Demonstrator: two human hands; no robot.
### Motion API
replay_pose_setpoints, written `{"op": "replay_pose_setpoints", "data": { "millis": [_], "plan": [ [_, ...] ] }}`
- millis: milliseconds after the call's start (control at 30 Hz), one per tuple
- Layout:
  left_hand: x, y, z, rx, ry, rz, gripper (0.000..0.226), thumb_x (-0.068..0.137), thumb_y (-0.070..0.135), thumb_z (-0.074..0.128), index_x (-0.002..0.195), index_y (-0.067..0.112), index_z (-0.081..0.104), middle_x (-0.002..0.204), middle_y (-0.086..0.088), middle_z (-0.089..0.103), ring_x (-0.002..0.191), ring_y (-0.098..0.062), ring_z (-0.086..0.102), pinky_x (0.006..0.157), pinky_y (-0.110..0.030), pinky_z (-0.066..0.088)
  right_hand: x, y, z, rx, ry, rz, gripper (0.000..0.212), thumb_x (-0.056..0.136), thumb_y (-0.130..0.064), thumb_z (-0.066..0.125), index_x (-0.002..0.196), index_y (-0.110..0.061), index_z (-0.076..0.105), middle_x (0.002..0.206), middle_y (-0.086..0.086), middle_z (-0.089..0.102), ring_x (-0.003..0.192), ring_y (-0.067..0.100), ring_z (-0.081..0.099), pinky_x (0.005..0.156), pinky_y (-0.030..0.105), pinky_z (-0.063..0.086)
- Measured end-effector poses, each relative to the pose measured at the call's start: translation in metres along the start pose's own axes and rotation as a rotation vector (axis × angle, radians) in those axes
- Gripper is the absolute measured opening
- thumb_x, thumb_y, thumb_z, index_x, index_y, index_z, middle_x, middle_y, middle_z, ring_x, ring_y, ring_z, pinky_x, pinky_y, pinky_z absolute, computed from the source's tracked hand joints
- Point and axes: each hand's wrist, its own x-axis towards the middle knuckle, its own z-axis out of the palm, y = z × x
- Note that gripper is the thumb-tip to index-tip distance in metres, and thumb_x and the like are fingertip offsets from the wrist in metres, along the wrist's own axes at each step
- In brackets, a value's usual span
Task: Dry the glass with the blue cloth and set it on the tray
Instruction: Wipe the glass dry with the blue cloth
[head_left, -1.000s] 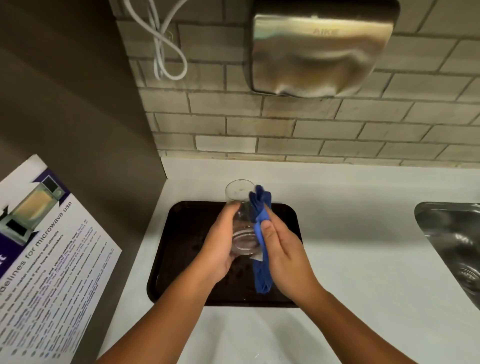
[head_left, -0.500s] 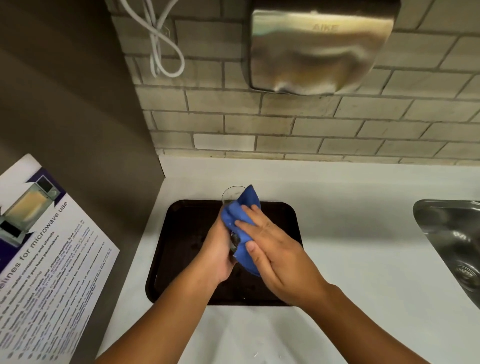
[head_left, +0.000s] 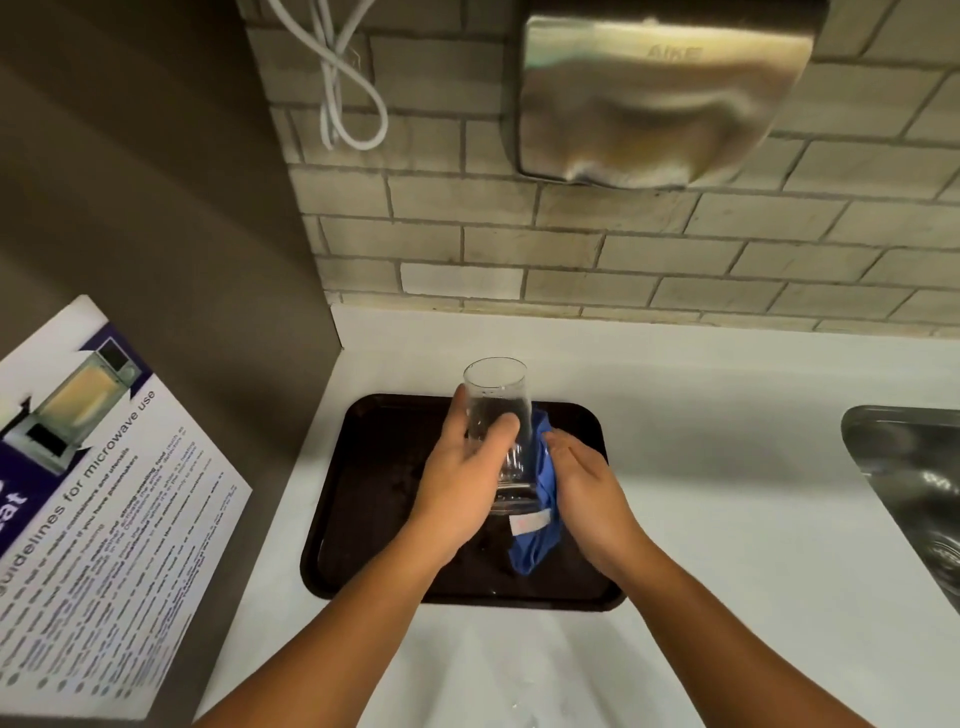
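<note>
**Countertop wipe: glass in my left, cloth in my right**

White counter (head_left: 727, 467) is running under everything, nearest edge at my forearms. Going near to far.

Nearest: my right hand (head_left: 587, 499) is pressing the blue cloth (head_left: 537, 535) flat against the right wall of the glass (head_left: 498, 431), palm turned in, fingers extended rather than curled, so it is a press and not a closed grasp. Cloth tail is hanging down below the base, white label showing. I'm judging the cloth sits on that side because the wipe needs backing from the opposite hand.

My left hand (head_left: 462, 478) is wrapping the glass at mid-body, thumb across the front, fingers behind; firm closed hold on the glass, bracing it against the cloth's push.

Glass is hovering over the dark tray (head_left: 374, 499), not resting on it as far as I can tell. Long axis is running base-toward-me to rim-away, tilted, open mouth pointing up and toward the wall. Droplets are showing near the rim, so drying is looking unfinished; placing is not yet done.

Farther right: steel sink (head_left: 914, 478), well apart. Left: microwave poster (head_left: 104, 493) on the side panel. Farthest: brick wall with metal hand dryer (head_left: 660, 98) and looped white cable (head_left: 343, 93).
</note>
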Motion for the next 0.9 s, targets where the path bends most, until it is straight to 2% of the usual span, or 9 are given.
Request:
{"op": "replay_pose_setpoints", "data": {
  "millis": [67,200,300,367,500,600,667,800,900],
  "plan": [
    [-0.001,-0.008,0.000,0.061,-0.044,0.034,0.068,0.096,0.052,0.069,0.160,0.056,0.045,0.116,0.018,0.084,0.104,-0.006,0.083,0.081,-0.022,0.066,0.013,-0.004,-0.001,0.117,0.024,0.162,0.037,0.114,-0.025,0.045,0.110,-0.014,0.081,0.109,0.014,0.086,0.111,0.038,0.079,0.104,0.058,0.060],
    [0.001,-0.021,-0.002,0.084,-0.094,0.052,0.086,0.092,0.060,0.066,0.169,0.052,0.031,0.118,0.021,0.083,0.108,-0.005,0.082,0.095,-0.031,0.067,0.015,-0.019,-0.001,0.004,0.057,-0.030,0.036,0.118,-0.028,0.043,0.139,-0.020,0.072,0.128,0.001,0.083,0.123,0.018,0.076,0.105,0.036,0.058],
    [0.003,-0.023,-0.004,0.085,-0.094,0.066,0.070,0.099,0.054,0.064,0.166,0.048,0.042,0.125,0.024,0.081,0.114,0.000,0.079,0.088,-0.014,0.062,0.002,-0.015,-0.001,-0.466,-0.058,-0.375,0.053,0.116,-0.044,0.039,0.166,-0.028,0.044,0.172,-0.007,0.045,0.159,-0.002,0.036,0.126,0.015,0.031],
    [0.001,-0.021,-0.004,0.081,-0.101,0.075,0.071,0.098,0.056,0.064,0.165,0.046,0.043,0.130,0.023,0.079,0.118,0.001,0.078,0.088,-0.011,0.060,0.002,-0.012,-0.001,-0.546,-0.102,-0.443,0.054,0.117,-0.041,0.038,0.169,-0.026,0.036,0.178,-0.012,0.031,0.163,-0.009,0.018,0.129,0.013,0.019],
    [-0.003,-0.016,-0.004,0.067,-0.105,0.033,0.068,0.101,0.051,0.067,0.165,0.043,0.045,0.132,0.020,0.080,0.119,0.001,0.077,0.091,-0.012,0.060,0.002,-0.016,-0.003,-0.477,-0.021,-0.388,0.052,0.120,-0.030,0.038,0.171,-0.028,0.032,0.178,-0.005,0.033,0.164,-0.002,0.023,0.133,0.026,0.024],
    [-0.004,-0.010,-0.006,0.053,-0.130,-0.012,0.032,0.108,0.044,0.062,0.134,0.063,0.064,0.121,0.020,0.083,0.111,-0.002,0.080,0.079,-0.014,0.062,0.000,-0.011,-0.005,-0.635,-0.089,-0.532,0.052,0.119,-0.032,0.036,0.171,-0.030,0.033,0.180,-0.005,0.028,0.166,0.001,0.019,0.133,0.023,0.021],
    [-0.004,-0.007,-0.008,0.014,-0.158,-0.047,0.031,0.111,0.041,0.060,0.119,0.070,0.068,0.116,0.019,0.084,0.106,-0.003,0.082,0.075,-0.013,0.062,0.001,-0.008,-0.011,-0.635,-0.112,-0.567,0.051,0.119,-0.031,0.036,0.169,-0.028,0.038,0.180,-0.004,0.032,0.167,0.008,0.022,0.135,0.031,0.024],
    [-0.006,-0.005,-0.004,-0.032,-0.168,-0.093,0.025,0.111,0.040,0.060,0.125,0.060,0.066,0.111,0.008,0.086,0.102,-0.009,0.084,0.072,-0.014,0.062,0.001,-0.015,-0.009,-0.375,0.017,-0.375,0.047,0.118,-0.029,0.040,0.164,-0.026,0.048,0.155,0.001,0.065,0.141,0.013,0.062,0.115,0.048,0.053],
    [-0.003,-0.006,-0.004,-0.016,-0.161,-0.068,0.026,0.110,0.044,0.060,0.131,0.060,0.063,0.115,0.028,0.083,0.106,0.008,0.078,0.074,-0.006,0.058,-0.007,-0.017,-0.001,-0.477,-0.017,-0.465,0.048,0.118,-0.026,0.040,0.165,-0.033,0.044,0.169,-0.003,0.052,0.155,0.009,0.047,0.126,0.038,0.043]
  ]
}}
